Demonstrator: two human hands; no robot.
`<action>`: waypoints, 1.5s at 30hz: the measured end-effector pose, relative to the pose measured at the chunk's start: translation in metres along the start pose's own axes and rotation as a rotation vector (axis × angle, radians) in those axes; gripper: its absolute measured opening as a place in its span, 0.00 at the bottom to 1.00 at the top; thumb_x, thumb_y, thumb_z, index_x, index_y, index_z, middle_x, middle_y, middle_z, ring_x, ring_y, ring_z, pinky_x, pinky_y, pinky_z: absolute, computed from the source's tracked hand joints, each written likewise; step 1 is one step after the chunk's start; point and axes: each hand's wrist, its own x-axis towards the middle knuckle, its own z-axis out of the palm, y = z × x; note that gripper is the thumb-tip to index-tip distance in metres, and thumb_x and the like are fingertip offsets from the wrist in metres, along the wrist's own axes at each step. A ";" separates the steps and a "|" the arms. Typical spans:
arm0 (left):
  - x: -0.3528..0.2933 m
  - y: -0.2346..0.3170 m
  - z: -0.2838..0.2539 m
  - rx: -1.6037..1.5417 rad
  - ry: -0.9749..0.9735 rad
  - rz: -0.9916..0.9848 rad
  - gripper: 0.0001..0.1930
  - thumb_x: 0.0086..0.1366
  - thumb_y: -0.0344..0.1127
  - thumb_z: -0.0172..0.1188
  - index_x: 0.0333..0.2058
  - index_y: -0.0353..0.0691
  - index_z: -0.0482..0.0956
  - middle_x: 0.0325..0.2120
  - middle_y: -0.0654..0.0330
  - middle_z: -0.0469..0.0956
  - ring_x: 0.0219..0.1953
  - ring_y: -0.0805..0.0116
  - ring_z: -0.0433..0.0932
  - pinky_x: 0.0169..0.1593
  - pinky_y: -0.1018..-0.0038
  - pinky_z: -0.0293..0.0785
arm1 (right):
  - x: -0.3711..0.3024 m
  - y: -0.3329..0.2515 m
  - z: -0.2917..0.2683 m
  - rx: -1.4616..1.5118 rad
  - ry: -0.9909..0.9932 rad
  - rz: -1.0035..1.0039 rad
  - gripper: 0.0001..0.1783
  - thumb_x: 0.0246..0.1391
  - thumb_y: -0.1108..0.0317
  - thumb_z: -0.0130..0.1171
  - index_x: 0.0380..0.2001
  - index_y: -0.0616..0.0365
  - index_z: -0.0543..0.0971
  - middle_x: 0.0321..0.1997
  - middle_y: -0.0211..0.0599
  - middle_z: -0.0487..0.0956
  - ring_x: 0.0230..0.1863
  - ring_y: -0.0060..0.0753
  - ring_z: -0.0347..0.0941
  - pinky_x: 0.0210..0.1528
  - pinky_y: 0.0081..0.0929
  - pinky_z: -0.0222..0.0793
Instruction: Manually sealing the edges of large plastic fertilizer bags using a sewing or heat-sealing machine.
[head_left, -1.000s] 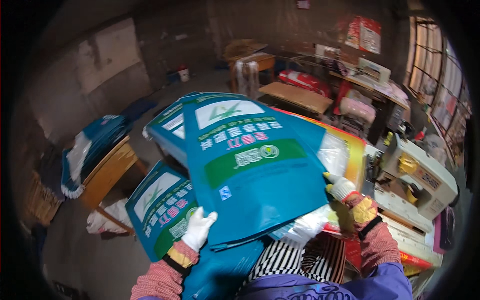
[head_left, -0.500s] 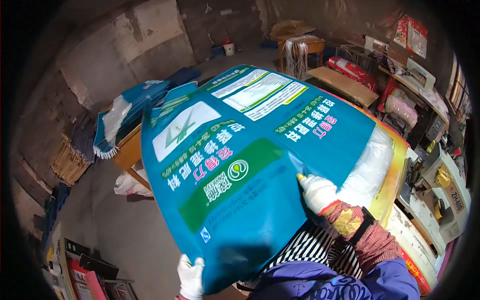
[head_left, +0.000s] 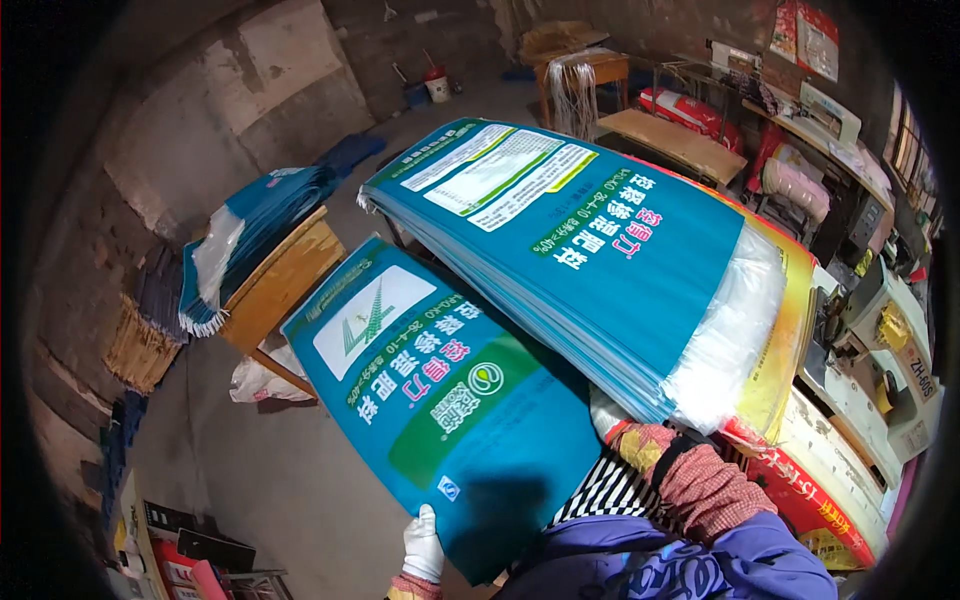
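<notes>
clamping teal bag (head_left: 450, 410) in left hand (head_left: 424, 545), bottom centre; cannot tell grip of right hand (head_left: 607, 414) beside bag stack (head_left: 560, 225), right of centre

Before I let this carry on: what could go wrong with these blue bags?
The lower blue bag may slide to the floor, as the left hand is at just one edge. The right hand, partly hidden at the near corner of the stack, might push it askew. Clear plastic jutting out near the right sleeve could snag.
</notes>
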 end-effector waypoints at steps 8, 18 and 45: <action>0.052 0.051 0.012 1.406 -0.372 -0.135 0.26 0.60 0.61 0.44 0.36 0.45 0.80 0.37 0.55 0.79 0.41 0.55 0.77 0.40 0.62 0.72 | -0.017 0.043 -0.026 0.280 -0.184 -0.038 0.14 0.58 0.61 0.42 0.33 0.57 0.74 0.27 0.37 0.74 0.27 0.41 0.73 0.27 0.37 0.69; 0.053 0.279 0.120 0.817 -0.538 0.755 0.15 0.56 0.45 0.57 0.25 0.36 0.77 0.23 0.50 0.77 0.29 0.51 0.75 0.33 0.65 0.70 | -0.057 0.083 -0.078 0.861 -0.215 -0.030 0.15 0.58 0.61 0.40 0.38 0.57 0.74 0.32 0.37 0.76 0.32 0.42 0.73 0.32 0.36 0.70; 0.068 0.398 0.364 -0.138 -1.185 0.377 0.10 0.62 0.40 0.56 0.31 0.39 0.72 0.20 0.66 0.72 0.19 0.80 0.69 0.25 0.83 0.69 | 0.131 0.225 -0.194 0.358 -0.322 0.402 0.20 0.43 0.49 0.58 0.30 0.56 0.79 0.29 0.48 0.78 0.34 0.49 0.75 0.37 0.38 0.70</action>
